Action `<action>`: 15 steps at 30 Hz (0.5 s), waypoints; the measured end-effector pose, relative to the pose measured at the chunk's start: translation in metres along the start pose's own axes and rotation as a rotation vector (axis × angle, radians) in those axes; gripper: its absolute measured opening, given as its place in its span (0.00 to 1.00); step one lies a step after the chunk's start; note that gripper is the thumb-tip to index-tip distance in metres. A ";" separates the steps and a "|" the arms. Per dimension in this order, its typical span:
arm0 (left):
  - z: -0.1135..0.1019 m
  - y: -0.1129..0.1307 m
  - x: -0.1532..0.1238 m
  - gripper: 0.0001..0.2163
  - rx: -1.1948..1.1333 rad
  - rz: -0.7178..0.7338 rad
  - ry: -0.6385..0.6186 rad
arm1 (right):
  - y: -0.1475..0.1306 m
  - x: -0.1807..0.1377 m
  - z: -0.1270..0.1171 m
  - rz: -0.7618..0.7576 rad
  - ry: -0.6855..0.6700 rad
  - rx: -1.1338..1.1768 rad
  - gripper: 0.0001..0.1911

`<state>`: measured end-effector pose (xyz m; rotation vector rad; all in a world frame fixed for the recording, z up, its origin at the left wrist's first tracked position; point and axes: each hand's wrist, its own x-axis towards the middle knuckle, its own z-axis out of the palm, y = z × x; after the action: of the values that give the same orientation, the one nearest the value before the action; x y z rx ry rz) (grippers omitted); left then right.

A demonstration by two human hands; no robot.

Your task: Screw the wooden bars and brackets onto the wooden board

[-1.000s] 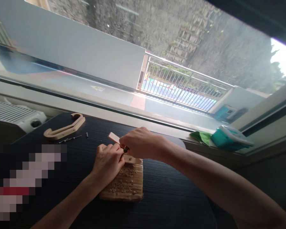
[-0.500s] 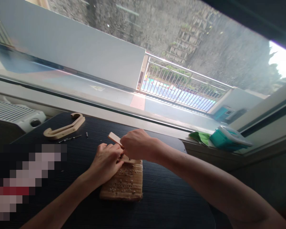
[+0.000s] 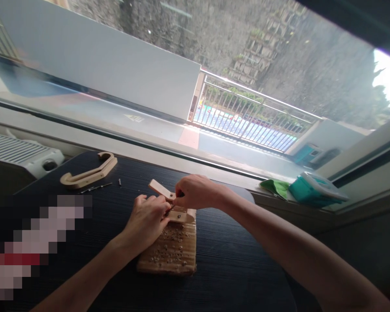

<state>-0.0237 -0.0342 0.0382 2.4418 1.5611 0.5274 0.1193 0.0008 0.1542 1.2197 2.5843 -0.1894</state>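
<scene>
A brown ridged block (image 3: 172,260), pitted with many small holes and bright specks, lies on the dark table. Across its far end is a pale wooden piece (image 3: 159,188) with an angled arm and dark holes; its middle is covered by my hands. My left hand (image 3: 149,212) is closed on this piece, pressing it against the block. Just right of it, my right hand (image 3: 195,193) is closed around a thin dark tool (image 3: 171,209). The tool's slim shaft slants down toward my left fingertips; its kind is mostly hidden.
A hooked pale wooden part (image 3: 89,177) lies at the table's far left. Near it are a thin metal bit (image 3: 97,188) and a small metal pin (image 3: 119,182). A white heater (image 3: 22,154) stands left. On the sill are a green cloth (image 3: 276,187) and a teal box (image 3: 315,190).
My right hand has shifted slightly right and up, uncovering a hole in the wooden piece and the thin tool's shaft. My left hand stays in place.
</scene>
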 end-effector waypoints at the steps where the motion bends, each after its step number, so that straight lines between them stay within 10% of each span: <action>1: -0.001 0.001 0.000 0.05 0.007 -0.003 -0.007 | 0.000 -0.001 -0.001 0.004 0.006 -0.003 0.15; 15: -0.004 0.004 0.001 0.06 0.053 -0.003 -0.038 | -0.013 -0.002 -0.011 -0.245 -0.070 -0.136 0.10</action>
<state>-0.0218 -0.0355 0.0436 2.4721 1.5835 0.4424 0.1082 -0.0063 0.1653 0.8342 2.6312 -0.1007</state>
